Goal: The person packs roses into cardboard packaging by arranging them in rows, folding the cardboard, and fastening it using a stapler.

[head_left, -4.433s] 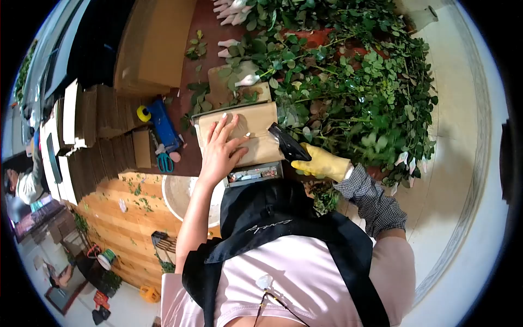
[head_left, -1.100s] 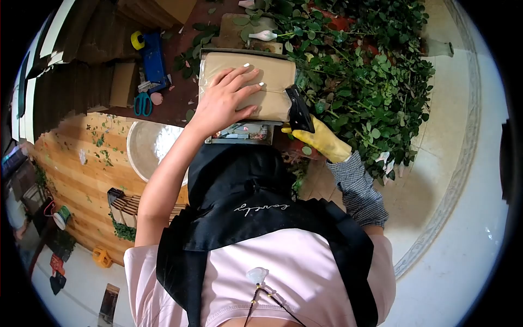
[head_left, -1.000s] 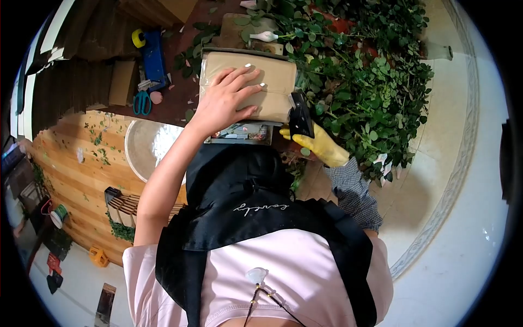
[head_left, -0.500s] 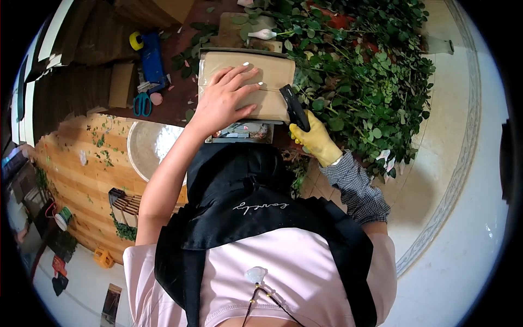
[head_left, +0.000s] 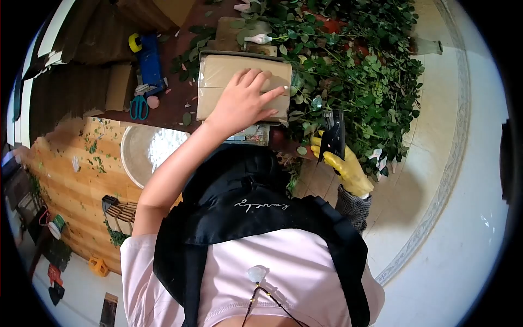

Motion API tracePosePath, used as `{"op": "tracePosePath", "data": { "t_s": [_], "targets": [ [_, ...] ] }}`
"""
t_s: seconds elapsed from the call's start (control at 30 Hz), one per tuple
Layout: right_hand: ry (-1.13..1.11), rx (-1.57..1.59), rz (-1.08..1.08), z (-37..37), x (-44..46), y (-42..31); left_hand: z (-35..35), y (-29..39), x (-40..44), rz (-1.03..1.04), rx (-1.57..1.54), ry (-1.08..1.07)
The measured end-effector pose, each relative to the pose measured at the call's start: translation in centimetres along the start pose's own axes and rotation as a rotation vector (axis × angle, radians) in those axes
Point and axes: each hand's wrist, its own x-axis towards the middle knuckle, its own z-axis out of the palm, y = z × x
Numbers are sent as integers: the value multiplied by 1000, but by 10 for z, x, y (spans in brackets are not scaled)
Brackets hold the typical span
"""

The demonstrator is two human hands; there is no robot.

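My bare left hand (head_left: pixel 239 106) lies on a brown cardboard piece (head_left: pixel 215 71) with a crease across it and clear film at its left edge. Its fingers are somewhat bent and apart, holding nothing. To the right, in a yellow glove, my right hand (head_left: pixel 351 171) is wrapped around a black stapler (head_left: pixel 333 136). The stapler points away from me, apart from the cardboard. Just beyond it lie leafy green stems (head_left: pixel 362 82). A bud in a white net sleeve (head_left: pixel 258 38) lies past the cardboard's far edge.
Teal-handled scissors (head_left: pixel 139 108) and a blue tape dispenser (head_left: pixel 150 62) lie on the table's left. A round tub (head_left: pixel 129 158) holding white pieces stands below, on the floor. Stacked cardboard (head_left: pixel 71 82) rises at far left; a rake-like tool (head_left: pixel 120 210) is lower down.
My right hand has drawn the stapler away from the cardboard's right edge, to the right and towards me. My left hand has shifted slightly right and down on the cardboard, its fingers more bent.
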Motion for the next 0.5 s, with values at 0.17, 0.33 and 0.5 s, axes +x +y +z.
{"op": "tracePosePath", "data": {
  "t_s": [0.17,0.33,0.5],
  "targets": [
    [-25,148,-218,28,4,14,16,-4,3,72,64,-45],
    [49,117,-223,49,4,18,31,5,7,21,155,-97],
    [52,-204,-373,83,26,11,-9,-4,-22,-70,-357,102]
  ]
}}
